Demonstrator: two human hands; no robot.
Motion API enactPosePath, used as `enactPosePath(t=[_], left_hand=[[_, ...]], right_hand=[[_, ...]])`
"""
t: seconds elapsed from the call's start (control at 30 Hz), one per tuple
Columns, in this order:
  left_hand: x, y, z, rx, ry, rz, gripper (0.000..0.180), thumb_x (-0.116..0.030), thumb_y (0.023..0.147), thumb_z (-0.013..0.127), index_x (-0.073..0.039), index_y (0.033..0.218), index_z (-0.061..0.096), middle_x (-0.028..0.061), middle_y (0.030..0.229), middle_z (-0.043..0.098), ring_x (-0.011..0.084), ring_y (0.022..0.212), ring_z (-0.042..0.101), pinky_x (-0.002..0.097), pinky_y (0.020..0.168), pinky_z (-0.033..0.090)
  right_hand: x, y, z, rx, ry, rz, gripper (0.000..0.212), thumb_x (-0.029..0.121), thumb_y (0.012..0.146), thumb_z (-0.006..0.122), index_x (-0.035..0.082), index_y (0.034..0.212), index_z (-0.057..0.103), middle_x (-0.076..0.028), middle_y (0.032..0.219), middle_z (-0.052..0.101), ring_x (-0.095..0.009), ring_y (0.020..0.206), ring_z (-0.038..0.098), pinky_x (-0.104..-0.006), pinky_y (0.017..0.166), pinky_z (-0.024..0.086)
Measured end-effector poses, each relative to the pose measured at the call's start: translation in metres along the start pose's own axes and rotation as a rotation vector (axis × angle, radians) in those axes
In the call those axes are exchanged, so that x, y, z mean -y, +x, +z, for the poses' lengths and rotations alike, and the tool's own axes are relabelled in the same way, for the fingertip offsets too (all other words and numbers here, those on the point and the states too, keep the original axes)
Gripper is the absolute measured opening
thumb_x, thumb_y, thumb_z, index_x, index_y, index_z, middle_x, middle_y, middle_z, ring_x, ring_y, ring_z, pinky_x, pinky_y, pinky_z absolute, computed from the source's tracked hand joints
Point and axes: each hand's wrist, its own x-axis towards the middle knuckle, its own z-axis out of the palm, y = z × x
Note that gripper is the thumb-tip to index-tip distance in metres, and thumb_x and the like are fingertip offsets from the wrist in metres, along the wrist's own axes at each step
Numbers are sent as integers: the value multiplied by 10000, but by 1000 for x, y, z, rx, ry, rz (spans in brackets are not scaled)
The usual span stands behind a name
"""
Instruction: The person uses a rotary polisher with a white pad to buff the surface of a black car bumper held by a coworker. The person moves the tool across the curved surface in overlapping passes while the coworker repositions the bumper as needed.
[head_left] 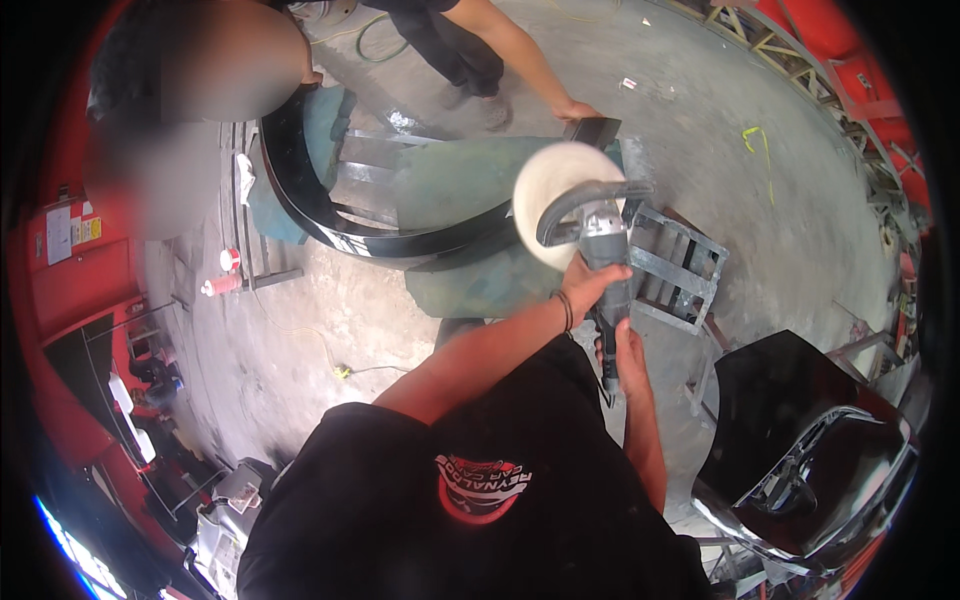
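Note:
A rotary polisher [603,250] with a round off-white pad [545,205] and a black loop handle is in both my hands. My left hand [592,283] is closed round its grey body, dark bands on the wrist. Behind it, my right hand [627,358] grips the rear of the polisher. The pad stands over the right side of a glossy black curved panel [400,243], partly hiding it; I cannot tell if they touch. A co-worker's hand [576,110] rests at the panel's far right end.
Green cloth [450,185] covers a bench under the panel. A metal frame [682,270] stands to the right, and a dark car panel with chrome trim [790,450] is nearer. A pink bottle [222,286] and a cord [343,373] are at left. The co-worker leans in at far left.

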Motion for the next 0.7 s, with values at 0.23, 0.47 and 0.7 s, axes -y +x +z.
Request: enactPosePath(t=[0.23, 0.47, 0.7], left_hand=[[37, -29, -30, 18, -205, -89, 584, -196, 853, 902, -44, 1346, 628, 85, 1203, 726, 205, 1103, 700, 423, 956, 576], [19, -16, -28, 27, -183, 13, 554, -177, 879, 880, -77, 1331, 577, 67, 1182, 681, 204, 1099, 676, 427, 954, 566], [8, 2, -26, 97, -151, -12, 490, -165, 869, 881, -55, 1269, 620, 57, 1114, 698, 197, 1027, 689, 417, 934, 573]], right_hand=[[-13, -17, -8, 114, -190, -26, 748, 730, 1085, 475, 3, 1173, 634, -31, 812, 652, -113, 653, 596, -289, 602, 487], [-9, 6, -7, 74, -173, -46, 736, 727, 1073, 520, 12, 1193, 647, -28, 844, 650, -127, 682, 600, -305, 631, 482], [-3, 11, 0, 41, -126, -47, 748, 732, 1079, 496, 12, 1249, 608, -24, 840, 635, -115, 688, 583, -291, 630, 475]])
